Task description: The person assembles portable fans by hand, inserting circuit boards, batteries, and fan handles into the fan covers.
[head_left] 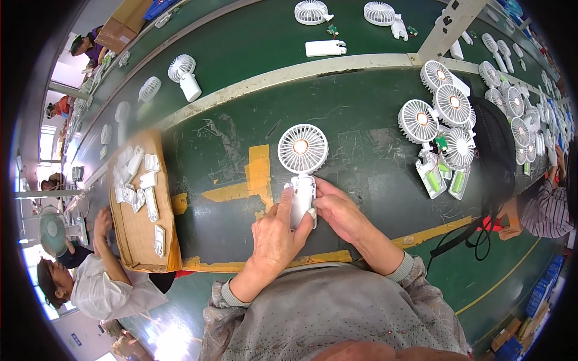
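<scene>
A white handheld fan lies on the dark green worktable, its round head pointing away from me and its handle toward me. My left hand presses on the handle from the left, with the thumb near its lower end and the index finger along its upper left edge. My right hand grips the handle's right side with bent fingers. What lies under the fingertips is partly hidden.
Left of me, a cardboard tray holds several white plastic parts. At right sits a pile of fans, some with green batteries exposed, beside a black bag. Beyond a metal rail, more fans lie on the green belt. A person in white works at left.
</scene>
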Tool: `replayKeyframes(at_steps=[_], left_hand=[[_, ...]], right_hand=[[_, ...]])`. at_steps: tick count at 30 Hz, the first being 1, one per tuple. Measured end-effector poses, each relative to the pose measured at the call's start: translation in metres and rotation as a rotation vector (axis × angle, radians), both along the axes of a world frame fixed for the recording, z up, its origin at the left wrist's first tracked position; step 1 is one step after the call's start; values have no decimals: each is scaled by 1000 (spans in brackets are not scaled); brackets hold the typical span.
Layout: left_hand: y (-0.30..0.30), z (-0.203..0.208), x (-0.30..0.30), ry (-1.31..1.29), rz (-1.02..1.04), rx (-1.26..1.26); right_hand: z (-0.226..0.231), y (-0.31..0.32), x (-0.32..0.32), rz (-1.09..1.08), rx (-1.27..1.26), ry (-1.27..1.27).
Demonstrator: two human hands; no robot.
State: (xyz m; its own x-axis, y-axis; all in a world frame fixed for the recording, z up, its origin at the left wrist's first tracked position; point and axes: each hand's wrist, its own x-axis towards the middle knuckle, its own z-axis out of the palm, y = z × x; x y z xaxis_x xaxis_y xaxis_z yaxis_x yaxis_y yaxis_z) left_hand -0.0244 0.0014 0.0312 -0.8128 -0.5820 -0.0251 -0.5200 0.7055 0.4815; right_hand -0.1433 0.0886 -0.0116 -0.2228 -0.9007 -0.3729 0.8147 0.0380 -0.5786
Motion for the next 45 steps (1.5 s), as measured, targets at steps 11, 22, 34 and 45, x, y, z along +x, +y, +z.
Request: replayKeyframes(at_steps=[11, 22, 34, 45], left_hand=[[0, -1, -1, -11, -34, -21], [-4, -10, 7, 9, -93, -44], [2, -14, 8, 30, -75, -58], [-12, -17, 11, 170, -94, 778]], right_hand=[[-8, -1, 1, 44, 6, 53], [4, -3, 5, 110, 41, 233], [-8, -11, 13, -90, 134, 316], [12, 9, 10, -176, -130, 181]])
